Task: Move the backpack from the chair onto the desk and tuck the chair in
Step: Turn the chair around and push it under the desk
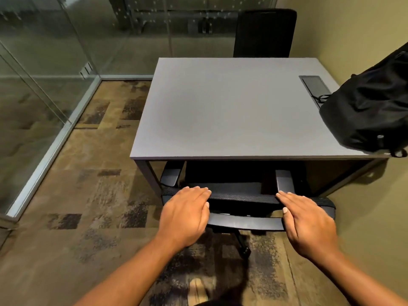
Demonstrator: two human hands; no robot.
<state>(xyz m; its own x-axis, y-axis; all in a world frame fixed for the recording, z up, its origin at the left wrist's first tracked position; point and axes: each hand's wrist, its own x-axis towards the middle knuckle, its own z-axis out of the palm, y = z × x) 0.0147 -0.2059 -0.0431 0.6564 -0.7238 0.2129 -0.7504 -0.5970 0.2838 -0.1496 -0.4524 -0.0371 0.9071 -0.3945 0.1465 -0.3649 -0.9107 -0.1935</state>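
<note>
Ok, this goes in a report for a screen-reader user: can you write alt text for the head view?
Both hands, left hand and right hand, rest flat on the backrest top of a chair whose seat sits under a grey desk. A black backpack sits on the desk's right edge by the wall; a second chair stands at the far side.

No readable text anywhere in the head view. Only candidate: a small round pale emblem low on the backpack (373, 111), which sits at the right edge of the counter (220, 111) near its front right corner. Emblem is too small and blurred to make out letters or a brand. Dark inset panel by the counter's far right corner carries no legible marking. Chair (242, 195) at the front edge shows no label or tag. No numbers, no signs on the wall or glass.
</note>
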